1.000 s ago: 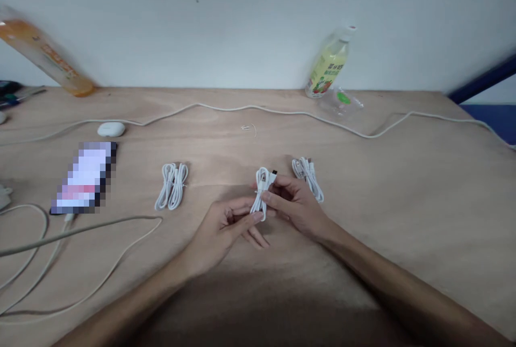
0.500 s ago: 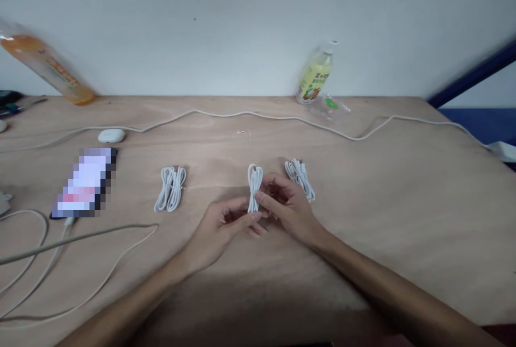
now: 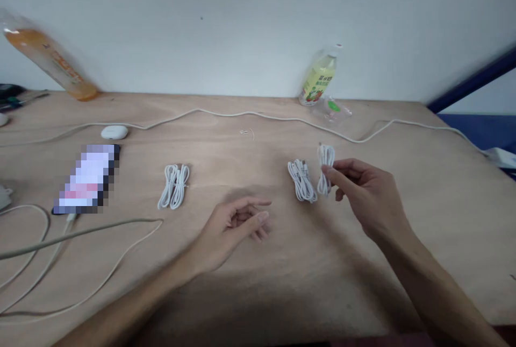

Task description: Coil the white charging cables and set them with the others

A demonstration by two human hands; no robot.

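Phone: lies well apart from both hands, screen blurred out.
Left bundle: white cable, tied at its waist, flat on the wooden table, far end leaning slightly right; the left hand is nearer.
Left hand: loosely curled, thumb apart from the fingers, nothing in it (hovering, I'd say, though I can't be sure).
Middle bundle: on the table between the hands, far end leaning left, nearer the right hand.
Held bundle: just right of the middle bundle, long axis running mostly away from the person.
Right hand: thumb and fingers pinched on the held bundle, which lies to its left.
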